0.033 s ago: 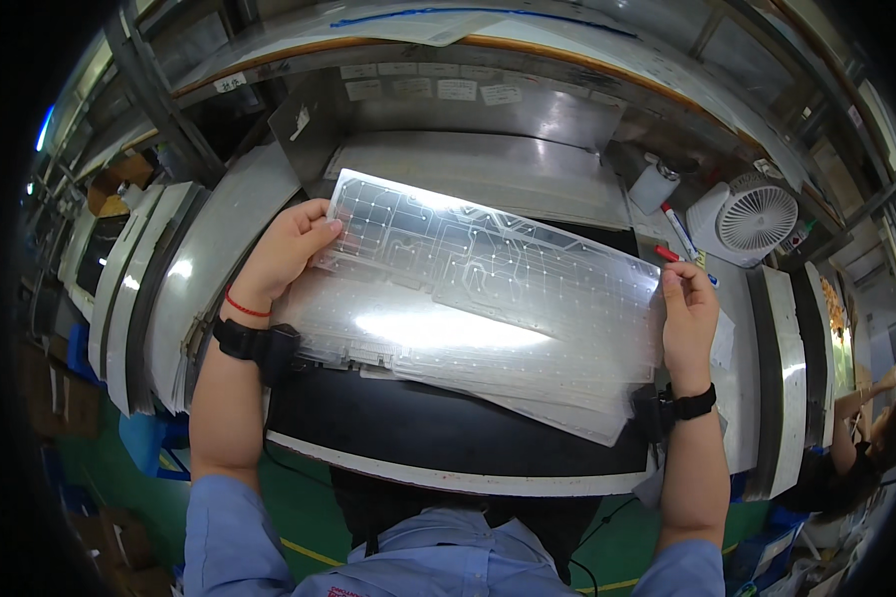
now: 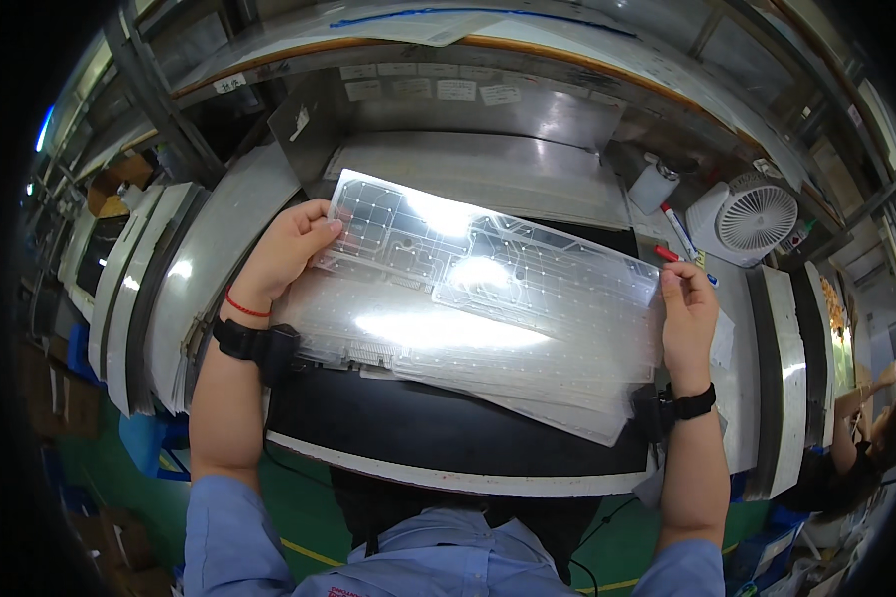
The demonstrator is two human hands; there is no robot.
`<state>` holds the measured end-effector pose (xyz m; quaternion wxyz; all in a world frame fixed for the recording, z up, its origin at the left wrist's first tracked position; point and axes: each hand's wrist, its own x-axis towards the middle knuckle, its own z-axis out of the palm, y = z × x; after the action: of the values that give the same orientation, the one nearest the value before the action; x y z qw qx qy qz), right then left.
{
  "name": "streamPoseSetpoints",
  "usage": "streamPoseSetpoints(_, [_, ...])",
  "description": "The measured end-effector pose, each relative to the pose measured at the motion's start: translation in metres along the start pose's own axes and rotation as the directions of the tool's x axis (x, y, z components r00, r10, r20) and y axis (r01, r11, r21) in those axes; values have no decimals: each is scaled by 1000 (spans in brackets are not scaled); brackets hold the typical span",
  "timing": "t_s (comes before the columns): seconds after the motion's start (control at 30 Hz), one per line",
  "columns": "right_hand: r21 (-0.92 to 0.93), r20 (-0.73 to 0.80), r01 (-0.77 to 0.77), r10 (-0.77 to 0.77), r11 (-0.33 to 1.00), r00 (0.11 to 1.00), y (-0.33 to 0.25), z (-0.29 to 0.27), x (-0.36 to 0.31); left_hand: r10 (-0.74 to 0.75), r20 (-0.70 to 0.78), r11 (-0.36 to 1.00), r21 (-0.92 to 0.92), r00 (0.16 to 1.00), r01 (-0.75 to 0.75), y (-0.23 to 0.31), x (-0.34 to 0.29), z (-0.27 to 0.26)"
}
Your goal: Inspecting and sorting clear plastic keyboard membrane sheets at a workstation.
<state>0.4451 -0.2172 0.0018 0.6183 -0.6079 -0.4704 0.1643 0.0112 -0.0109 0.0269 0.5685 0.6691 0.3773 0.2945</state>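
A clear plastic film with printed circuit traces [image 2: 408, 254] is stretched between my two hands, tilted so its right end is lower. My left hand [image 2: 294, 244] pinches its left end, thumb on top. At the right end, my right hand [image 2: 689, 308] grips the corner between thumb and fingers. Bright glare hides part of the traces. Beneath the held film lies a loose stack of similar clear sheets [image 2: 528, 383], its edges uneven. The stack rests on a black mat [image 2: 338, 418] on the bench.
Piles of metal-like plates [image 2: 209, 269] stand at the left, with more plates [image 2: 782, 378] at the right. A small white fan [image 2: 752, 221], a bottle [image 2: 654, 186] and markers [image 2: 680, 231] sit at the back right. A shelf [image 2: 558, 60] spans overhead. Another person [image 2: 881, 438] is at far right.
The glare on the held film has shifted and brightened near its middle, as from a slight tilt. Both hands stay in place with their grip unchanged.
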Motion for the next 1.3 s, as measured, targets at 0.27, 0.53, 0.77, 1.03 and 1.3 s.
streamPoseSetpoints(0.27, [156, 1, -121, 122, 980, 992, -7, 5, -1, -20, -115, 980, -198, 993, -3, -10, 6, -10])
streamPoseSetpoints(0.53, [-251, 58, -79, 97, 965, 994, 13, -5, 3, -40, -309, 910, -403, 950, -93, -11, 15, -4])
streamPoseSetpoints(0.77, [-305, 237, 15, 60, 952, 970, -8, -3, -1, -14, -243, 926, -369, 970, -79, -9, 9, -10])
streamPoseSetpoints(1.03, [-84, 136, 76, -65, 994, 989, -6, 0, -2, 73, 62, 967, 240, 995, -86, 24, -21, 18])
streamPoseSetpoints(1.3, [-108, 108, 31, -19, 994, 994, -4, -1, -1, 269, 374, 542, 703, 888, -460, 40, -55, 85])
